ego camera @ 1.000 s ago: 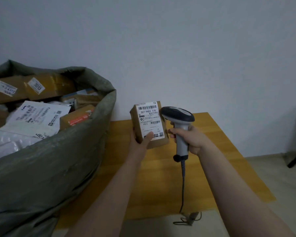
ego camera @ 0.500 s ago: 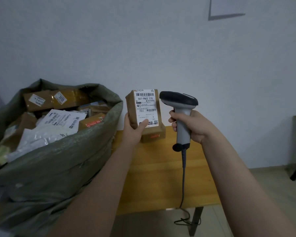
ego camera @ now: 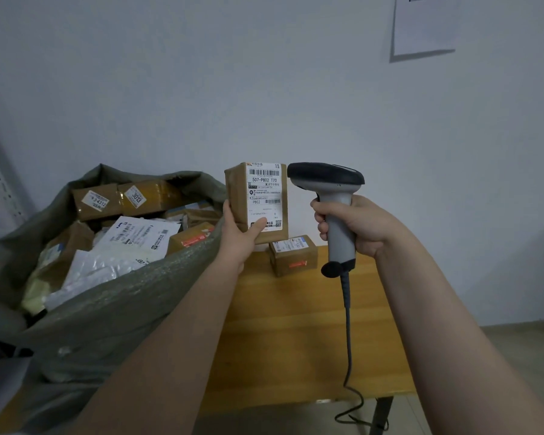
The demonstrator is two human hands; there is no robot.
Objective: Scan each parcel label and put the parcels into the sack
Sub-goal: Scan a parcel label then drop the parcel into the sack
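Brown cardboard parcel (ego camera: 236,196), held upright in the air above the far edge of the table (ego camera: 296,324), just right of the sack's mouth. Its white label (ego camera: 264,196) faces the viewer; the barcode sits at the top and the print below reads "507-P802 T70".

The left hand (ego camera: 239,238) grips the parcel from below and from the left. The thumb (ego camera: 259,226) presses on the lower part of the label. One fingertip shows at the box's left edge, and the other fingers are curled behind the box, out of sight.

The scanner (ego camera: 338,221), with a grey handle and a black head, stands upright just beside the parcel on the right. Its head is level with the top of the label and points left toward the parcel, close to it but not touching. The right hand (ego camera: 363,229) is wrapped round the handle, fingers curled tightly together. A grey cable (ego camera: 347,340) hangs from the handle's base, down past the table's front edge.

A second parcel (ego camera: 292,254), small, brown and labelled, lies on the table below and behind the held one.

The grey-green sack (ego camera: 117,321) stands open at the left, resting on and against the table. It holds brown boxes (ego camera: 123,199) and white mailing bags (ego camera: 139,233).

Behind is a pale wall (ego camera: 201,89) with a sheet of paper (ego camera: 424,23) at upper right.
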